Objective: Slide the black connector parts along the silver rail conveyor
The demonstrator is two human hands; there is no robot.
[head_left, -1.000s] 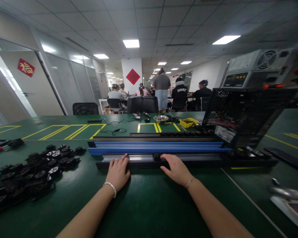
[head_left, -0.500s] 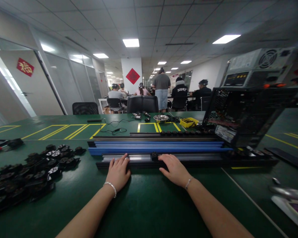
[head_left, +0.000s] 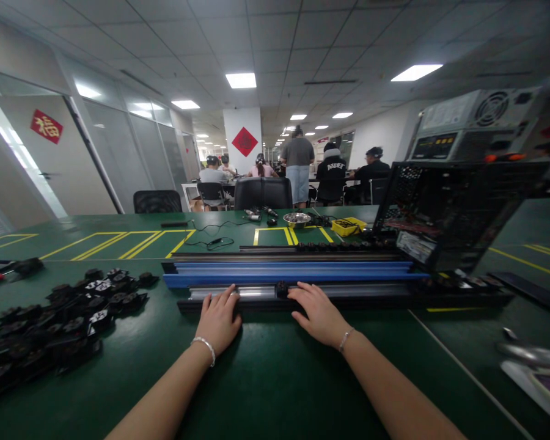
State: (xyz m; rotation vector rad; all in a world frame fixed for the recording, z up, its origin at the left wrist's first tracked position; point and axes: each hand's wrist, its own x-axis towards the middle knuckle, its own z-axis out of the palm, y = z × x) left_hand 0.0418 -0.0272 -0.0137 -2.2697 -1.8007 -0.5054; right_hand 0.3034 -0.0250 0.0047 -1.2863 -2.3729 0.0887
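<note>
A long black rail with a shiny grey channel (head_left: 256,293) lies across the table before me. My left hand (head_left: 219,321) rests on its left part, fingers stretched out over the near edge and the channel. A small black block (head_left: 281,289) sits in the channel between my hands. At its right side is my right hand (head_left: 319,315), fingers extended and slightly bent, the tips at or against the block; I cannot tell how firmly they touch. Neither hand is wrapped round anything. Behind this rail lies a long blue rail (head_left: 293,279), parallel to it.
Many small black parts (head_left: 73,318) are heaped at the left. An open computer case (head_left: 458,214) stands at the right, with power supplies (head_left: 476,125) on top. Farther back are a metal bowl (head_left: 297,219) and a yellow tray (head_left: 348,227). People sit and stand beyond the table.
My right hand has shifted slightly left along the rail, and the small black block has moved left with it. My left hand stays in place.
</note>
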